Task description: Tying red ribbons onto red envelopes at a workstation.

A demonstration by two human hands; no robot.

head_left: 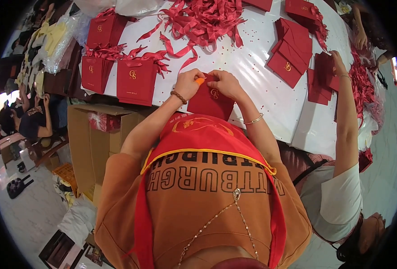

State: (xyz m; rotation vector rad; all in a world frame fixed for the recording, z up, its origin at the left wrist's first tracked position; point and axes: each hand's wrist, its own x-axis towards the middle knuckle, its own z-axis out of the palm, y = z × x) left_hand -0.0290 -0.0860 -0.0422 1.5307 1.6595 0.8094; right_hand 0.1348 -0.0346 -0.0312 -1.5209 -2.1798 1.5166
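Note:
A red paper gift bag (pixel 211 101) with a gold emblem lies at the table's near edge, right in front of me. My left hand (pixel 189 83) is closed around a small orange tool (pixel 200 81) at the bag's upper left edge; the exact kind of tool is too small to tell. My right hand (pixel 225 84) pinches the upper right edge of the same bag, fingers bent over it. Beyond both hands lies a heap of red ribbons (pixel 203 22), one strand of which trails toward my left hand.
Bags with ribbon handles (pixel 135 80) stand at the left. Flat bags (pixel 292 54) are piled at the right on the white-covered table (pixel 243 58). An open cardboard box (pixel 84 148) is below left. Close by on my right, a co-worker's arm (pixel 346 121) reaches over more bags.

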